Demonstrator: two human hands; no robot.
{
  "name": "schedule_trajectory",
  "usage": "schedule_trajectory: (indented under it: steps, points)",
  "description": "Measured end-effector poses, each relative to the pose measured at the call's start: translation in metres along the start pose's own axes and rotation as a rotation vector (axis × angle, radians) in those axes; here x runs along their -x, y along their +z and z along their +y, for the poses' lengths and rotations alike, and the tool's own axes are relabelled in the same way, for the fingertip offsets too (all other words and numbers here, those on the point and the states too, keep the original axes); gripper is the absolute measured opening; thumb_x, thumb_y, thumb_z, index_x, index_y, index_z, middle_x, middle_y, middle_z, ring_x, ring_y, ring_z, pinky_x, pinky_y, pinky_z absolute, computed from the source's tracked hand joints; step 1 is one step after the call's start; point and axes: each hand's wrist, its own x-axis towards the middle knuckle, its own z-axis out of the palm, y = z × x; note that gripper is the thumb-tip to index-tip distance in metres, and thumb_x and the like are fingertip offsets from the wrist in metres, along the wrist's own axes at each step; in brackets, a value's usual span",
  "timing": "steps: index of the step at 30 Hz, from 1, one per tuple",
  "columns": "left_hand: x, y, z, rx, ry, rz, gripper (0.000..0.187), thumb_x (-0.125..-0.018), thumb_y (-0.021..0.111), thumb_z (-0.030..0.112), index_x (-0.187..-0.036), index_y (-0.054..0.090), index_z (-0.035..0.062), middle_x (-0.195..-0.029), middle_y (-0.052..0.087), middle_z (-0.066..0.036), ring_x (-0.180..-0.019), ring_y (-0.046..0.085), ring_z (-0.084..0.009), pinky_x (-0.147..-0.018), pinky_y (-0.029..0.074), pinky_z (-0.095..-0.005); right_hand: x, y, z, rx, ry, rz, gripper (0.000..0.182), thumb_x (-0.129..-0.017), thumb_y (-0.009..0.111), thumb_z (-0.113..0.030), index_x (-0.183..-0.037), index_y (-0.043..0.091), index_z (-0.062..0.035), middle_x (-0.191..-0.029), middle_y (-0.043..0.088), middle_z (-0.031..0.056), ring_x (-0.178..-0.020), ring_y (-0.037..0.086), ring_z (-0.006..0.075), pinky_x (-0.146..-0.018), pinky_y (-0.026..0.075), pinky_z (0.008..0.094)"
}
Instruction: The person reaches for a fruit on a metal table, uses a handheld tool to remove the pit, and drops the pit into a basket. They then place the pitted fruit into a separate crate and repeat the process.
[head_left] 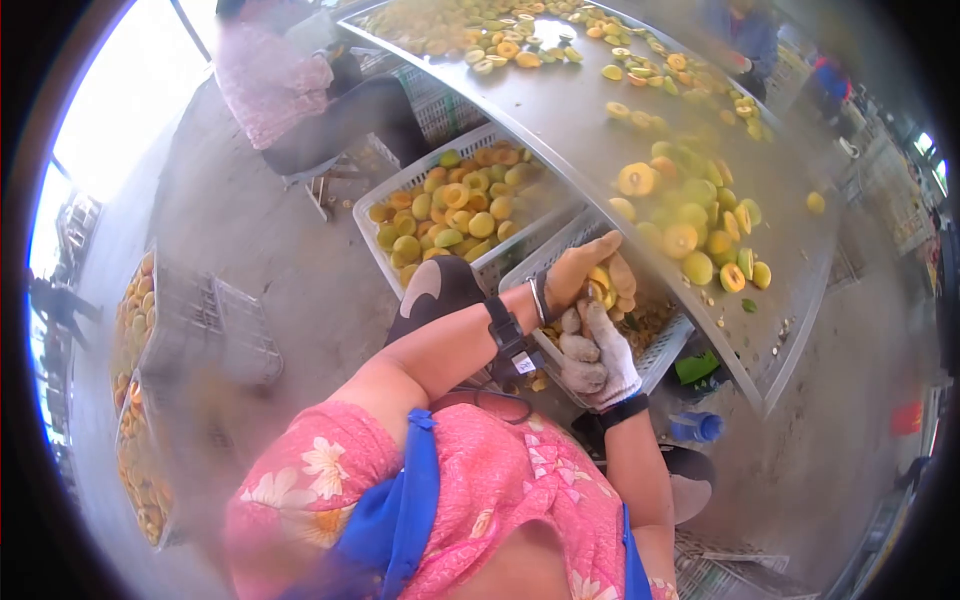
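In front of my lap, my left hand (574, 274) is curled round a yellow apricot (600, 288), with a metal bangle and a black watch on that arm. My right hand (598, 358), in a grey-white work glove, is closed, and its fingertips meet the fruit. Whatever the right fingers grip is hidden; a tool is not discernible. Both hands are above a light plastic crate (655, 352) holding scraps that look like pits and peel. Close by on the metal table (650, 215) lies a pile of halved apricots (705, 220).
Left of the hands stands a crate (480, 262) full of apricots. More filled crates (150, 330) are stacked farther left. A blue cup-like object (695, 427) is below the table's corner. Another person (275, 90) sits at the upper left; people also stand across the table.
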Motion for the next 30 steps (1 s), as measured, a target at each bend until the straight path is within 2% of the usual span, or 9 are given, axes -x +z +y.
schedule_trajectory:
  steps: [5, 10, 12, 15, 18, 20, 22, 24, 30]
  points:
    - [-0.011, -0.022, 0.006, 0.345, 0.066, -0.010, 0.055, -0.105, 0.043, 0.049, -0.079, 0.063, 0.0050, -0.085, 0.068, -0.015, -0.075, 0.068, -0.0294, -0.067, 0.058, -0.0425, 0.001, -0.013, -0.002, -0.049, -0.058, -0.224, 0.043, -0.105, 0.047, -0.051, -0.108, 0.060, -0.0108, -0.061, 0.045, -0.0039, -0.035, 0.031, 0.0081, -0.033, 0.027, 0.0258]
    - [-0.007, -0.122, 0.076, -0.190, 0.566, 0.358, 0.044, -0.105, 0.045, 0.036, -0.091, 0.069, 0.0017, -0.090, 0.070, -0.011, -0.074, 0.067, -0.0223, -0.074, 0.056, -0.0330, 0.005, -0.019, -0.008, -0.163, -0.232, -0.110, 0.043, -0.104, 0.048, -0.050, -0.110, 0.060, -0.0093, -0.064, 0.047, -0.0027, -0.038, 0.036, 0.0089, -0.034, 0.028, 0.0259]
    - [-0.006, -0.148, 0.106, -0.738, 0.779, 0.699, 0.032, -0.104, 0.051, 0.028, -0.101, 0.072, 0.0032, -0.093, 0.072, -0.009, -0.077, 0.066, -0.0179, -0.078, 0.053, -0.0297, 0.001, -0.018, -0.006, -0.214, -0.359, 0.056, 0.044, -0.105, 0.048, -0.049, -0.110, 0.061, -0.0078, -0.065, 0.045, -0.0032, -0.040, 0.037, 0.0088, -0.035, 0.029, 0.0251]
    - [-0.005, -0.107, 0.123, -1.138, 0.777, 0.851, 0.024, -0.099, 0.058, 0.022, -0.110, 0.072, 0.0072, -0.100, 0.073, -0.011, -0.089, 0.068, -0.0207, -0.085, 0.053, -0.0320, -0.003, -0.010, -0.007, -0.140, -0.398, 0.248, 0.041, -0.104, 0.049, -0.051, -0.106, 0.061, -0.0118, -0.065, 0.044, -0.0034, -0.041, 0.036, 0.0094, -0.036, 0.028, 0.0252]
    - [-0.045, -0.065, 0.104, -1.516, 0.733, 0.596, 0.032, -0.093, 0.064, 0.031, -0.116, 0.070, 0.0096, -0.108, 0.072, -0.015, -0.101, 0.069, -0.0271, -0.091, 0.053, -0.0355, -0.005, 0.004, -0.009, -0.061, -0.390, 0.326, 0.039, -0.103, 0.050, -0.052, -0.105, 0.060, -0.0144, -0.066, 0.044, -0.0039, -0.042, 0.036, 0.0092, -0.036, 0.028, 0.0251]
    - [-0.063, -0.006, 0.100, -1.824, 0.405, 0.417, 0.048, -0.084, 0.070, 0.040, -0.121, 0.069, 0.0096, -0.114, 0.070, -0.018, -0.107, 0.068, -0.0333, -0.097, 0.051, -0.0373, -0.005, 0.007, -0.011, -0.025, -0.391, 0.308, 0.039, -0.103, 0.050, -0.052, -0.105, 0.060, -0.0146, -0.067, 0.044, -0.0040, -0.042, 0.036, 0.0091, -0.037, 0.028, 0.0251]
    - [-0.116, -0.024, 0.072, -1.858, 0.333, 0.323, 0.058, -0.076, 0.072, 0.045, -0.122, 0.068, 0.0100, -0.114, 0.071, -0.018, -0.105, 0.068, -0.0343, -0.096, 0.052, -0.0389, -0.005, 0.008, -0.014, 0.001, -0.400, 0.316, 0.039, -0.103, 0.051, -0.054, -0.105, 0.060, -0.0158, -0.066, 0.045, -0.0037, -0.041, 0.036, 0.0101, -0.037, 0.028, 0.0261]
    - [-0.155, -0.014, 0.069, -2.042, -0.069, 0.171, 0.061, -0.072, 0.074, 0.042, -0.124, 0.068, 0.0103, -0.112, 0.071, -0.017, -0.104, 0.068, -0.0339, -0.093, 0.053, -0.0389, -0.004, -0.002, -0.016, 0.016, -0.387, 0.283, 0.039, -0.101, 0.052, -0.056, -0.104, 0.061, -0.0174, -0.064, 0.046, -0.0038, -0.041, 0.038, 0.0118, -0.036, 0.029, 0.0278]
    - [-0.185, -0.013, 0.050, -2.169, -0.174, 0.108, 0.058, -0.072, 0.075, 0.035, -0.124, 0.067, 0.0086, -0.107, 0.072, -0.016, -0.100, 0.069, -0.0299, -0.088, 0.054, -0.0379, 0.003, 0.002, -0.016, 0.117, -0.458, 0.286, 0.041, -0.101, 0.053, -0.054, -0.104, 0.061, -0.0142, -0.066, 0.048, -0.0039, -0.042, 0.039, 0.0098, -0.037, 0.030, 0.0252]
